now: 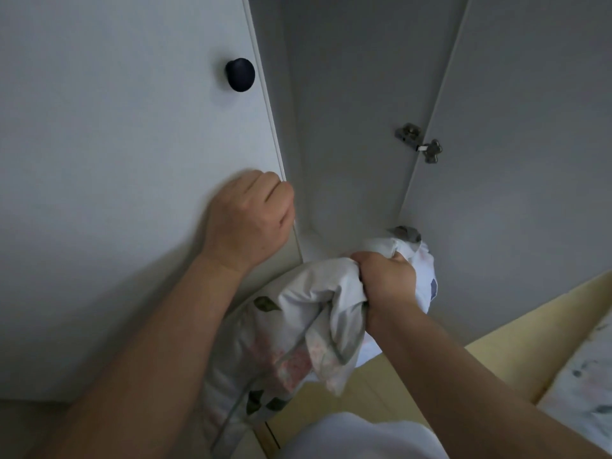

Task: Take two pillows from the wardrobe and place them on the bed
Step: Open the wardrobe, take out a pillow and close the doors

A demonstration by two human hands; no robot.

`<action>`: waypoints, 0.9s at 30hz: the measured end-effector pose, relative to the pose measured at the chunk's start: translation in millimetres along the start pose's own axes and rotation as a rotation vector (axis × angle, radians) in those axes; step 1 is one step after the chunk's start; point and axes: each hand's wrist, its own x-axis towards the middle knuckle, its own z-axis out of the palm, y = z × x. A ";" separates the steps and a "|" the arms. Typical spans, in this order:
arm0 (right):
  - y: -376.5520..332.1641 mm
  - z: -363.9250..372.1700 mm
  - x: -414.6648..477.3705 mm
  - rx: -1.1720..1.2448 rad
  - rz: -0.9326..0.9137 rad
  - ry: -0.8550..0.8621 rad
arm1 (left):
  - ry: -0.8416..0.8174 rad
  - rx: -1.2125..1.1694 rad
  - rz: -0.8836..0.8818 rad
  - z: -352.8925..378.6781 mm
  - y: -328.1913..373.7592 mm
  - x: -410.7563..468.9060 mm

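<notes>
A white pillow (284, 332) with a green leaf and pink flower print hangs out of the open white wardrobe (334, 127), low in the middle of the view. My right hand (385, 279) is clenched on a bunched corner of its cover. My left hand (248, 220) is curled around the edge of the closed left wardrobe door (132, 160), below its black knob (240, 74). Whether a second pillow is bunched in the same grip I cannot tell. A strip of the bed (583, 385) with a patterned sheet shows at the lower right.
The right wardrobe door (530, 160) stands open, its metal hinge (419, 142) on the inner edge. Pale yellow floor (496, 352) lies between wardrobe and bed. My white shirt (357, 438) fills the bottom middle.
</notes>
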 end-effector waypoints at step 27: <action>-5.1 -253.5 -41.5 0.281 -0.107 0.547 | -0.355 0.020 0.985 72.7 400.4 230.0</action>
